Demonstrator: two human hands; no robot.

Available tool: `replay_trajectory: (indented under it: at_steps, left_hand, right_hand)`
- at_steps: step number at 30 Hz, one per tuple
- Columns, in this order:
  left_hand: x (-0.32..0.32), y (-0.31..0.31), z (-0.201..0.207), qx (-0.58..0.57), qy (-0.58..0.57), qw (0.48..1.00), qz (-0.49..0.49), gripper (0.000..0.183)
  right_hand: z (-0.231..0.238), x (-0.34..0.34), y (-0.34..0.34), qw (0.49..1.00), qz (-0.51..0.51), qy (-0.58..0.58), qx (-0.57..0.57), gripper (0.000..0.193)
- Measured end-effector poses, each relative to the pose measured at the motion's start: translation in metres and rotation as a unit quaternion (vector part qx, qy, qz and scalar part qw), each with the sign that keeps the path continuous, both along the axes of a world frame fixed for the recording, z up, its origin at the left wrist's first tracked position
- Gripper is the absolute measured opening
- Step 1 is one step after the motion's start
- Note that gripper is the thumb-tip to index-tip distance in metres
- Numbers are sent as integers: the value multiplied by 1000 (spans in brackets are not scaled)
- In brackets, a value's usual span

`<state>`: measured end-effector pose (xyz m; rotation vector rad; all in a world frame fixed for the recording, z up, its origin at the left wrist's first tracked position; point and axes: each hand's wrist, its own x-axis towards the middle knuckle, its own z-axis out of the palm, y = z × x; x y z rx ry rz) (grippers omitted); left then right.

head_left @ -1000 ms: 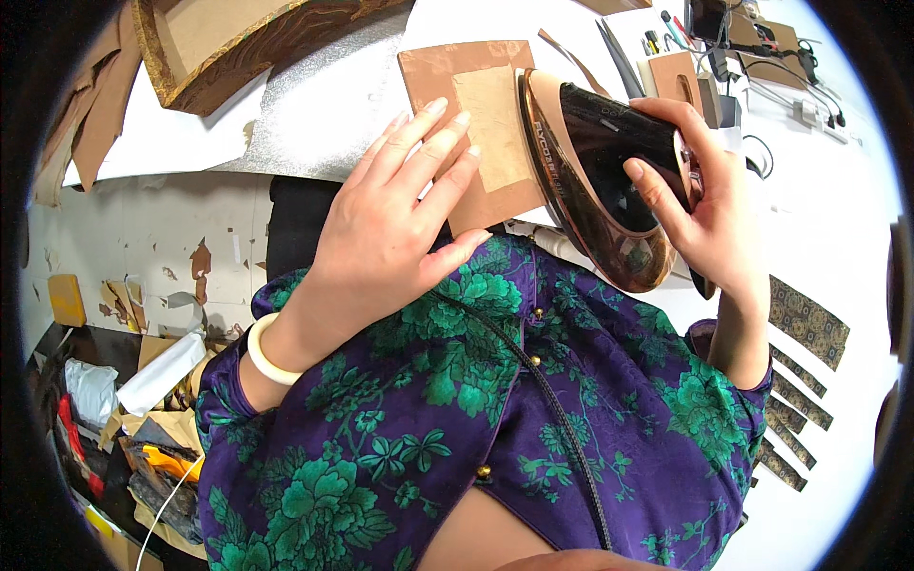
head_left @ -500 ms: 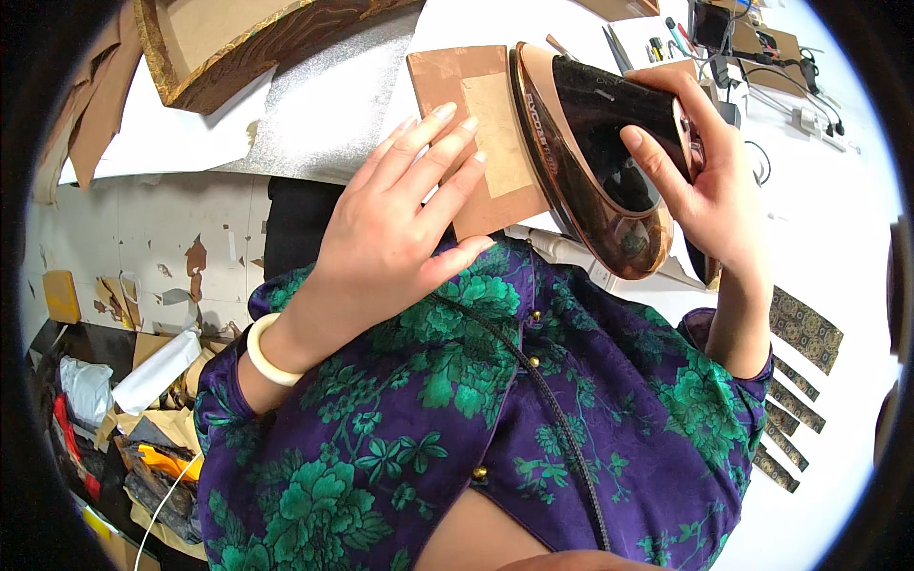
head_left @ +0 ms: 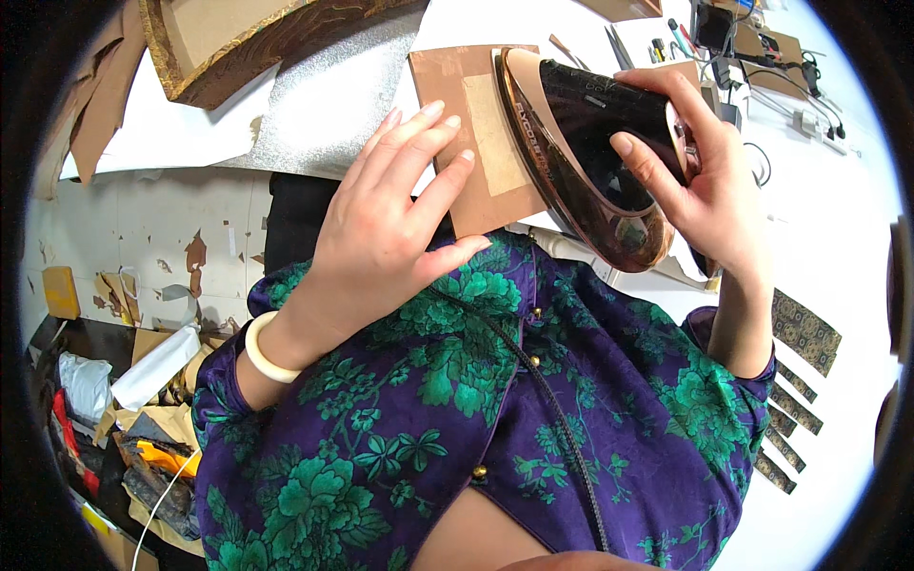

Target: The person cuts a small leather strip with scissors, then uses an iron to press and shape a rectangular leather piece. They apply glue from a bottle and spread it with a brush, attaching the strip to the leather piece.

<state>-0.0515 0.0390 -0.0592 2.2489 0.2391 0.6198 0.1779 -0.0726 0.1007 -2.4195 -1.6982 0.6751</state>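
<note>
My right hand [head_left: 709, 181] grips the handle of a black and rose-gold clothes iron [head_left: 595, 157]. The iron lies over the right part of a brown sheet [head_left: 490, 214] at the table's near edge, its tip pointing away from me. A paler beige rectangle [head_left: 493, 143] sits on the sheet, partly hidden under the iron. My left hand [head_left: 395, 200] rests with fingers spread on the sheet's left edge, thumb at its near corner. Nothing is held in that hand. A cream bangle [head_left: 265, 347] circles the left wrist.
A gold-patterned open box [head_left: 224, 71] stands at the far left on silvery sheeting [head_left: 319, 105]. Scissors [head_left: 619, 48], pens and cables lie at the far right. Patterned dark strips [head_left: 807, 333] lie to my right. Scraps and bags [head_left: 86, 385] fill the lower left floor.
The iron has shifted slightly left over the brown sheet, covering more of the beige rectangle. My left hand has drawn back slightly to the left.
</note>
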Motion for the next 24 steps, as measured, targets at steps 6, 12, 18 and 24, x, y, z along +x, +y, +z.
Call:
replay_trajectory:
  at_steps: [6,12,18,24]
  left_hand:
    - [-2,-3,-5,2,-2,1000,8,69]
    - [-1,-2,-8,-7,-15,1000,9,72]
    - [0,-1,-8,-2,-20,1000,13,72]
    - [0,-1,-9,-5,-16,1000,19,72]
  right_hand:
    - [1,-5,9,1000,14,-17,-16,43]
    - [1,-7,14,999,5,-29,-16,42]
    - [2,-9,17,999,15,-29,-22,41]
    - [0,-12,18,998,16,-46,-29,43]
